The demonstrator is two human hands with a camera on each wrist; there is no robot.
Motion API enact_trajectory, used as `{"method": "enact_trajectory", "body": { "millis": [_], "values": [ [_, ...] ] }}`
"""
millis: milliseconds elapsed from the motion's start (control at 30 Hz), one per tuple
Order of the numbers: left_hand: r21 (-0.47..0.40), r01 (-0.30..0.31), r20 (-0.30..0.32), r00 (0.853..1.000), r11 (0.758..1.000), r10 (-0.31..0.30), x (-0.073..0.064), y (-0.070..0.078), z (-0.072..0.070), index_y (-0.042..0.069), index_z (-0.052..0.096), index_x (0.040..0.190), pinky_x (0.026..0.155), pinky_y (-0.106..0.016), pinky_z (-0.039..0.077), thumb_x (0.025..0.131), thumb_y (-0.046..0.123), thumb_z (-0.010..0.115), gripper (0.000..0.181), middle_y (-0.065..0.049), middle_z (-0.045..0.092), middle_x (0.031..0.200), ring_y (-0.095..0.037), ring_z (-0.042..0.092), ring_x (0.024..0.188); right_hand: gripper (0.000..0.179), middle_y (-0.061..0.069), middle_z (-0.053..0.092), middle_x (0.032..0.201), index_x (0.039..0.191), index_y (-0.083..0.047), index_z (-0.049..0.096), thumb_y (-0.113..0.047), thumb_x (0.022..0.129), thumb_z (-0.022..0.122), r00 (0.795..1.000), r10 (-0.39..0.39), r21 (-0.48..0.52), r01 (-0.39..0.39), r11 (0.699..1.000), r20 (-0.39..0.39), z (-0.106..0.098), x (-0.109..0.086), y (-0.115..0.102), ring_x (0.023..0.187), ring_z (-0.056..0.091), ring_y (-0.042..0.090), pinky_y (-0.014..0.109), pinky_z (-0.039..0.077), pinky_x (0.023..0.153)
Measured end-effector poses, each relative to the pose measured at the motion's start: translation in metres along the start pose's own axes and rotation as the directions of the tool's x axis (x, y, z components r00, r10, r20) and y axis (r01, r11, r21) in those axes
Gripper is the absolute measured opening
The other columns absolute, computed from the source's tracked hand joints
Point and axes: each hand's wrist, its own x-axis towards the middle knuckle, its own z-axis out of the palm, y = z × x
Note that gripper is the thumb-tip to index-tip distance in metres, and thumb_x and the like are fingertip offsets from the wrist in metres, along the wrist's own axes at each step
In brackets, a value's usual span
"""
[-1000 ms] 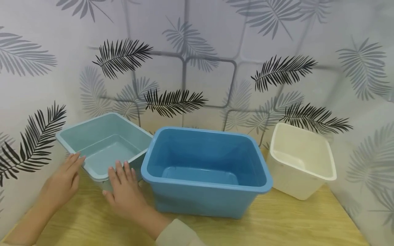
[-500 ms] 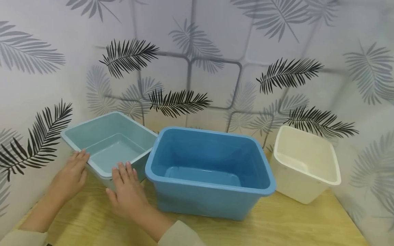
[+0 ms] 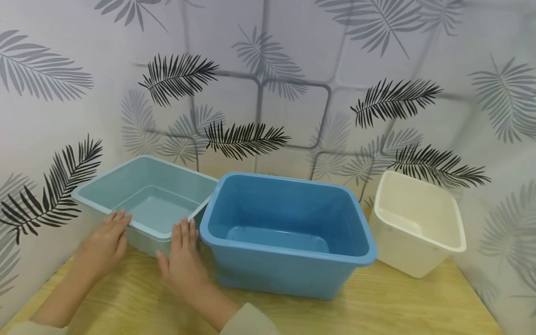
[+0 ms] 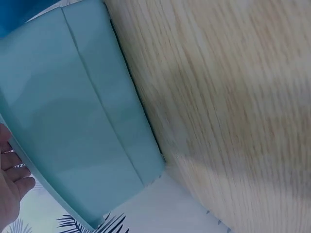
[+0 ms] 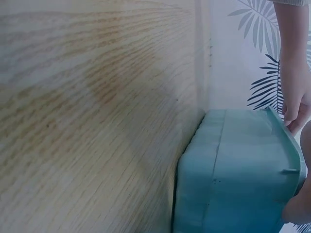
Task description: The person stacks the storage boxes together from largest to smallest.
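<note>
A pale teal plastic tub (image 3: 146,242) stands at the left of the table, turned at an angle with one corner towards me. My left hand (image 3: 104,242) touches its front rim with the fingers laid over the edge. Near the front corner, my right hand (image 3: 183,263) rests its straight fingers against the tub's right side. In the left wrist view, the tub's outer wall (image 4: 73,107) fills the left part, with the left fingers at its rim. The right wrist view shows the tub's corner (image 5: 238,170) and both hands partly at its rim.
A larger blue tub (image 3: 284,274) stands in the middle, its left rim against or just over the teal tub's right edge. Farther right is a cream bin (image 3: 402,246). All rest on a wooden table (image 3: 356,307) before a leaf-patterned backdrop (image 3: 293,56).
The teal tub has turned counterclockwise as seen from above; its near corner has moved right and its left corner left. Both hands have shifted right with it. The blue and cream containers stay put.
</note>
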Motion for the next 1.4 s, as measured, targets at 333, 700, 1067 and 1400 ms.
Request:
{"method": "enact_trajectory", "body": {
  "millis": [333, 700, 1067, 1400],
  "values": [
    [0.039, -0.069, -0.087, 0.994, 0.997, 0.072, -0.004, 0.010, -0.002, -0.011, 0.063, 0.103, 0.080, -0.058, 0.049, 0.075, 0.000, 0.053, 0.031, -0.031, 0.064, 0.102, -0.049, 0.059, 0.097, 0.057, 0.026, 0.024, 0.148, 0.140, 0.009, 0.028, -0.033, 0.101, 0.033, 0.994, 0.109, 0.053, -0.109, 0.993, 0.003, -0.002, -0.001, 0.000, 0.140, 0.022, 0.038, 0.039, 0.034, 0.109],
    [0.085, -0.105, -0.162, 0.980, 0.991, 0.118, -0.008, 0.022, -0.005, -0.009, 0.066, 0.098, 0.076, -0.057, 0.050, 0.096, 0.030, 0.026, 0.056, -0.028, 0.067, 0.095, -0.046, 0.064, 0.088, 0.060, 0.022, 0.022, 0.151, 0.142, 0.004, 0.026, -0.038, 0.100, 0.032, 0.982, 0.188, 0.042, -0.186, 0.982, -0.030, -0.003, -0.001, 0.003, 0.136, 0.034, 0.028, 0.031, 0.041, 0.103],
    [0.020, -0.129, -0.107, 0.986, 0.991, 0.130, -0.009, -0.013, -0.012, -0.011, 0.062, 0.103, 0.112, -0.042, 0.029, 0.099, 0.049, 0.023, 0.072, -0.032, 0.062, 0.104, -0.052, 0.055, 0.096, 0.054, 0.012, 0.047, 0.139, 0.134, -0.003, 0.043, -0.038, 0.094, 0.049, 0.976, -0.183, -0.401, 0.123, 0.908, -0.115, -0.004, 0.002, 0.002, 0.133, 0.040, 0.030, 0.033, 0.039, 0.106],
    [0.103, 0.019, 0.115, 0.993, 0.995, -0.031, -0.014, -0.051, -0.025, -0.013, 0.056, 0.113, 0.103, -0.068, 0.022, 0.091, 0.035, 0.054, 0.052, -0.036, 0.054, 0.115, -0.056, 0.045, 0.109, 0.048, 0.005, 0.059, 0.123, 0.123, -0.007, 0.055, -0.042, 0.090, 0.054, 0.948, -0.290, -0.531, 0.180, 0.828, -0.132, -0.005, 0.005, 0.001, 0.123, 0.051, 0.023, 0.031, 0.043, 0.102]
  ]
}}
